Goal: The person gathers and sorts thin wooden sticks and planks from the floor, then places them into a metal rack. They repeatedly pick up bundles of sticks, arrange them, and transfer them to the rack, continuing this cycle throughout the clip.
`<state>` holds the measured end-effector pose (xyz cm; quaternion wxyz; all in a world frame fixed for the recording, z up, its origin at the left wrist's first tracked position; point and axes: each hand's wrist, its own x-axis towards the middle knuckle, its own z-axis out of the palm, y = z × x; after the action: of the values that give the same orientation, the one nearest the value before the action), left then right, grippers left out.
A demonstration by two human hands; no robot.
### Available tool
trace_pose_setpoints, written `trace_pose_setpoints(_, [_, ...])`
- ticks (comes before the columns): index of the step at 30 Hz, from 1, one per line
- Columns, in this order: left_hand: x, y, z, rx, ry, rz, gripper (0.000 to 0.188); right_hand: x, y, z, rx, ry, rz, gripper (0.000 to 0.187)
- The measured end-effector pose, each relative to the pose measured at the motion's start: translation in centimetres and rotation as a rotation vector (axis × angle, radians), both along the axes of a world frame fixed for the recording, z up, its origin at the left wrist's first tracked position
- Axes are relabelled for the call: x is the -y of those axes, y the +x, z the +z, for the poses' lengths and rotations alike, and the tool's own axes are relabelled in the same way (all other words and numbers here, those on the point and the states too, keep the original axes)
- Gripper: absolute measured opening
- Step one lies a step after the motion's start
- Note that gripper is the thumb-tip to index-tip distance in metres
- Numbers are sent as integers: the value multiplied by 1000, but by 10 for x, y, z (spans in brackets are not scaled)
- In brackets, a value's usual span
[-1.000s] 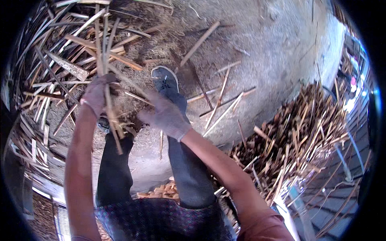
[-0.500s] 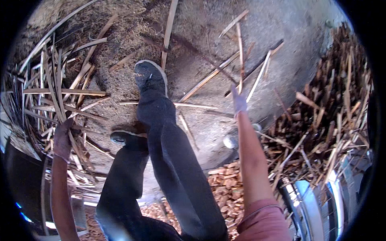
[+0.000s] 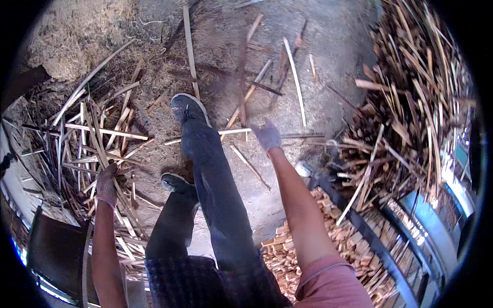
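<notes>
My left hand point(image 3: 107, 185), in a light work glove, is closed around long thin wooden strips point(image 3: 96, 128) that slant up and away from it over a tangled heap. My right hand point(image 3: 267, 137), also gloved, reaches out low over the ground with thumb and fingers apart and nothing seen in it. Just left of its fingertips lies a pale wooden stick point(image 3: 233, 132); whether they touch I cannot tell. Beyond that hand, a whitish stick point(image 3: 295, 82) and a darker stick point(image 3: 242, 77) lie on the dirt floor.
Between my hands, my shoe point(image 3: 189, 109) stands on the debris-strewn ground. A big pile of wooden offcuts point(image 3: 411, 102) rises at the right. Stacked wood blocks point(image 3: 354, 241) lie at lower right, beside a dark metal bar point(image 3: 367, 238). A dark panel point(image 3: 57, 256) stands at lower left.
The view has shifted, so the floor and piles sit differently in it. My right hand has drawn nearer, and its fingers have spread. My left hand still holds the strips.
</notes>
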<state>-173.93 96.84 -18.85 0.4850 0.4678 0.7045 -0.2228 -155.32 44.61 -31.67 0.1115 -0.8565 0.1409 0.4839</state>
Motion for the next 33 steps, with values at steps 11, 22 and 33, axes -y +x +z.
trace_pose_setpoints(11, [81, -28, -10, 138, -3, -94, 33, 181, -144, 43, -128, 55, -935, 51])
trace_pose_setpoints(22, [218, 29, -148, 176, 335, -364, 34, 261, -136, -199, 7, -101, -1135, 41])
trace_pose_setpoints(33, [239, 101, -210, 40, 420, -634, 61, 211, 8, -185, 534, -365, -138, 42])
